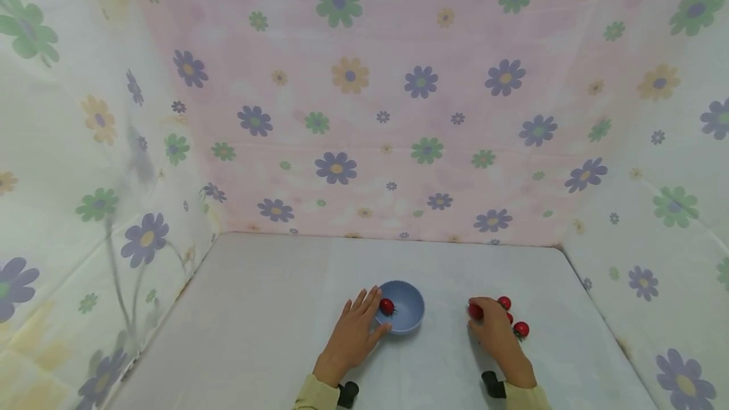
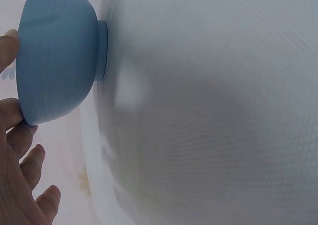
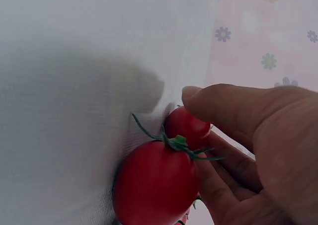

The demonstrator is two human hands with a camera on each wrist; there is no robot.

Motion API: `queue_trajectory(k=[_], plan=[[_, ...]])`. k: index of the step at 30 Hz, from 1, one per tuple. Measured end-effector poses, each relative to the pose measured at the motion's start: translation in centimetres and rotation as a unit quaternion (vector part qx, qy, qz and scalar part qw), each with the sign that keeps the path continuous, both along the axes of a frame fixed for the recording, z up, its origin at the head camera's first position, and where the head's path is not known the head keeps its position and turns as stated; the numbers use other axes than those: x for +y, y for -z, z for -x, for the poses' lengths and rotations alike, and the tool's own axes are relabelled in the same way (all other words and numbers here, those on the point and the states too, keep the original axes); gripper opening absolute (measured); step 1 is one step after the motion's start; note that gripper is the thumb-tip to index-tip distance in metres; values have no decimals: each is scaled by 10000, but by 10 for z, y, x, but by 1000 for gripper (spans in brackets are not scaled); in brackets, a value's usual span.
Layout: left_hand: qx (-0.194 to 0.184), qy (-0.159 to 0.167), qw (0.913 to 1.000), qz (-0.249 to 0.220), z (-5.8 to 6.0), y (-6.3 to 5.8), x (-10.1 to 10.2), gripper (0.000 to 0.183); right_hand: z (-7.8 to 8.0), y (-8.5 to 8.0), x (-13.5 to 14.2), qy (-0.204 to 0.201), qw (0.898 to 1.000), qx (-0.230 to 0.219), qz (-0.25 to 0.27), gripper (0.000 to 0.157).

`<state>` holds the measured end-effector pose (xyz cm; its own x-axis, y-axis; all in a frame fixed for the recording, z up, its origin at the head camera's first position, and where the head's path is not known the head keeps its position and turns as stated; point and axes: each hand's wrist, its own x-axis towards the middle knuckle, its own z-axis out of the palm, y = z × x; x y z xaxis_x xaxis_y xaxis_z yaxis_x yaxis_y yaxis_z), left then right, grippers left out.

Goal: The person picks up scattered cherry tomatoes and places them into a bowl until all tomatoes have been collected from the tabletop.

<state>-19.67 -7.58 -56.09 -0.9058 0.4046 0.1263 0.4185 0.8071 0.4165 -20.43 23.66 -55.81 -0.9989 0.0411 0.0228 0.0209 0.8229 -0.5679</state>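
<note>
A small blue bowl [image 1: 407,315] stands upright on the table, one red cherry tomato [image 1: 386,306] with a green stem inside it. My left hand [image 1: 352,338] rests at the bowl's left rim. Its fingers are straight and spread, and the thumb lies at the near side; the left wrist view shows fingertips right at the rim. To the right, my right hand [image 1: 497,334] pinches another cherry tomato [image 3: 187,126] between thumb and fingers, low over the table. Several more lie beside that hand, including a larger-looking cherry tomato [image 3: 156,185] close to the wrist camera.
A white table surface [image 1: 273,309] spreads under both hands. Flower-patterned sheets enclose it, with a pink back wall [image 1: 376,131] and white side walls. Loose cherry tomatoes, one of them the nearest tomato [image 1: 521,329], lie to the right of my right hand.
</note>
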Motion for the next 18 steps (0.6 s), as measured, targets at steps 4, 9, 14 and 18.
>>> queue_trajectory(k=[4,9,14,18], plan=[[-28,2,10000,38,-1,-2,0,73,1,-1,0,-12,10000,-41,-33,47],[-19,2,10000,73,-1,-3,0,74,7,0,0,-125,9998,-147,-64,47],[-1,-4,9999,158,-1,-2,-1,74,10,-1,-1,-202,9995,-223,-127,45],[42,-4,9998,219,0,-2,-1,74,11,-3,-2,-168,9994,-309,-67,44]])
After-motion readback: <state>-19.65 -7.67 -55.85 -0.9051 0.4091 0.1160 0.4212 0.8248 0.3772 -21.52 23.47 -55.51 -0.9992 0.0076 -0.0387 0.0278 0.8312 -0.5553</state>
